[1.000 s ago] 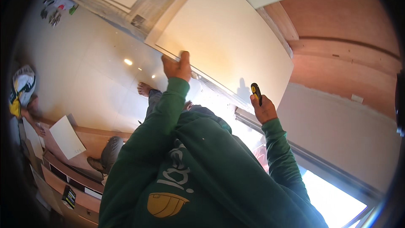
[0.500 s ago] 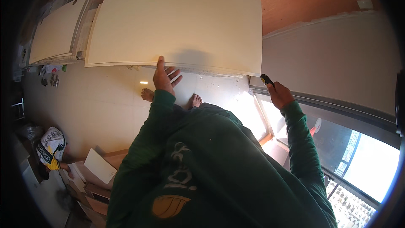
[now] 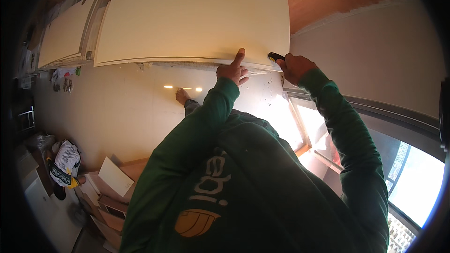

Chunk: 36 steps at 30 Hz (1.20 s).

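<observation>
Hands point(image 3: 229, 71) are at a panel point(image 3: 197, 18); a box point(image 3: 108, 201) looks dark inside.

The panel point(image 3: 192, 18) is cream, tool point(image 3: 276, 56) black and yellow.

The right hand point(image 3: 298, 69) hides most of the black-and-yellow tool point(image 3: 275, 57) from me, and I cannot tell whether its tip touches the cream panel point(image 3: 192, 18). The top edge of my view crops that panel's far side. How the left hand point(image 3: 230, 71) meets its near edge is unclear to me. Glare washes out the window point(image 3: 419, 173); the small items point(image 3: 68, 85) on the floor point(image 3: 117, 112) are too tiny for me to identify.
</observation>
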Motion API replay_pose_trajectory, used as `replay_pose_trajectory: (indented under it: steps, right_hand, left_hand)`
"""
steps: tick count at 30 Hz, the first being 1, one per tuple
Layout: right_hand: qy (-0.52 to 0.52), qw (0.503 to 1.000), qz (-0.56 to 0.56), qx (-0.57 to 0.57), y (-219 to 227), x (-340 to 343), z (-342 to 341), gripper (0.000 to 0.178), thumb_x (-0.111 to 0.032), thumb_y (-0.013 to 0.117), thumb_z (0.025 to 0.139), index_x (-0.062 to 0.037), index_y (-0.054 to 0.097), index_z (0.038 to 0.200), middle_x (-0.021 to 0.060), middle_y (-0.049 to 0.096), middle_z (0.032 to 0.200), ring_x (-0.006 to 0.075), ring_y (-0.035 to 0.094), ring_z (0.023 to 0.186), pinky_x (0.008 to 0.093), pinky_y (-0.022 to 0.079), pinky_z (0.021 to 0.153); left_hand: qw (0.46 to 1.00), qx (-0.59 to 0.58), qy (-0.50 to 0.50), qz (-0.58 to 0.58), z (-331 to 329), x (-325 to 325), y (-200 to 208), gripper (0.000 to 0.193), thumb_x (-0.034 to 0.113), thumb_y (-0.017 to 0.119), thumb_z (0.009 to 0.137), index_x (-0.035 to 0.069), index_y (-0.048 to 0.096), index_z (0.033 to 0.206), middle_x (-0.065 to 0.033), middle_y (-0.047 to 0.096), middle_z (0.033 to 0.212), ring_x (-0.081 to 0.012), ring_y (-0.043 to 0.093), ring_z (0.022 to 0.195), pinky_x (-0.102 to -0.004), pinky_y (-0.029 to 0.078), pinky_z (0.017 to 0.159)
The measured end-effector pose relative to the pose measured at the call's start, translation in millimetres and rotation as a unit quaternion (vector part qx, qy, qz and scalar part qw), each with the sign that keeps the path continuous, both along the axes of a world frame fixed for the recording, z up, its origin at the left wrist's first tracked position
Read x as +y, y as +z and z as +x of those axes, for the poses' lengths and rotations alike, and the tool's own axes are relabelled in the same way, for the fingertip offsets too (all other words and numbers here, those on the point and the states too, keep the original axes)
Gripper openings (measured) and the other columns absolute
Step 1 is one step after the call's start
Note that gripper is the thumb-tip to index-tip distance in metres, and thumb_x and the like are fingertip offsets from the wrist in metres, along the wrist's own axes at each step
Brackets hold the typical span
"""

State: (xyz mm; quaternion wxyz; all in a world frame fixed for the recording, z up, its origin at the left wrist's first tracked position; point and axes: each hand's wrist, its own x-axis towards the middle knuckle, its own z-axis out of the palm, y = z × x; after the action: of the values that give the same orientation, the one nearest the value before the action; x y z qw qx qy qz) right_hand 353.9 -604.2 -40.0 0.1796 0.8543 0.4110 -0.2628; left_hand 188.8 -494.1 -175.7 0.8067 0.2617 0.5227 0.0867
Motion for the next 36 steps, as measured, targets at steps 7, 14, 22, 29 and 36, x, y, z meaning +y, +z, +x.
replay_pose_trajectory:
  steps: [7, 14, 22, 29, 36]
  right_hand:
    - [0.047, 0.998, -0.034, -0.003, 0, 17, -2, 0.052, -0.050, 0.038, 0.113, -0.0041, 0.063, 0.114, 0.0218, 0.075, 0.095, 0.0403, 0.074, 0.089, 0.0549, 0.057, 0.081]
    - [0.068, 0.991, -0.111, -0.008, 14, 43, -12, 0.047, -0.045, 0.042, 0.112, -0.0057, 0.068, 0.117, 0.0151, 0.076, 0.106, 0.0335, 0.075, 0.100, 0.0483, 0.058, 0.087]
    - [0.048, 0.988, -0.146, 0.007, 15, 56, -13, 0.046, -0.043, 0.047, 0.111, -0.0042, 0.072, 0.117, 0.0163, 0.077, 0.107, 0.0333, 0.076, 0.099, 0.0477, 0.058, 0.087]
    - [0.061, 0.986, -0.136, 0.073, -6, 55, 3, 0.055, -0.045, 0.046, 0.113, 0.0027, 0.072, 0.103, 0.0229, 0.075, 0.086, 0.0393, 0.074, 0.079, 0.0505, 0.057, 0.077]
    - [0.121, 0.983, -0.138, 0.019, 4, 62, -4, 0.050, -0.043, 0.049, 0.112, 0.0036, 0.067, 0.110, 0.0223, 0.076, 0.090, 0.0399, 0.075, 0.079, 0.0507, 0.058, 0.075]
  left_hand:
    - [1.000, -0.005, 0.013, -0.009, 4, 3, 11, 0.089, 0.053, 0.090, 0.082, -0.011, 0.055, 0.134, -0.0273, 0.066, 0.121, -0.0332, 0.071, 0.107, -0.0466, 0.065, 0.093]
    - [0.998, -0.030, 0.059, -0.004, 5, 3, 13, 0.078, 0.045, 0.091, 0.084, -0.005, 0.057, 0.134, -0.0218, 0.066, 0.124, -0.0353, 0.072, 0.105, -0.0478, 0.064, 0.094]
    - [0.999, -0.011, 0.042, -0.026, 7, 2, -6, 0.079, 0.046, 0.090, 0.084, 0.000, 0.055, 0.138, -0.0147, 0.063, 0.133, -0.0368, 0.068, 0.114, -0.0504, 0.063, 0.096]
    - [0.993, -0.021, 0.118, 0.016, 10, -6, 3, 0.072, 0.039, 0.095, 0.080, 0.003, 0.058, 0.130, -0.0162, 0.066, 0.123, -0.0329, 0.072, 0.095, -0.0465, 0.064, 0.087]
    - [0.991, -0.024, 0.128, -0.006, 5, 3, -9, 0.070, 0.028, 0.098, 0.075, 0.005, 0.058, 0.128, -0.0126, 0.068, 0.111, -0.0228, 0.071, 0.080, -0.0411, 0.065, 0.079]
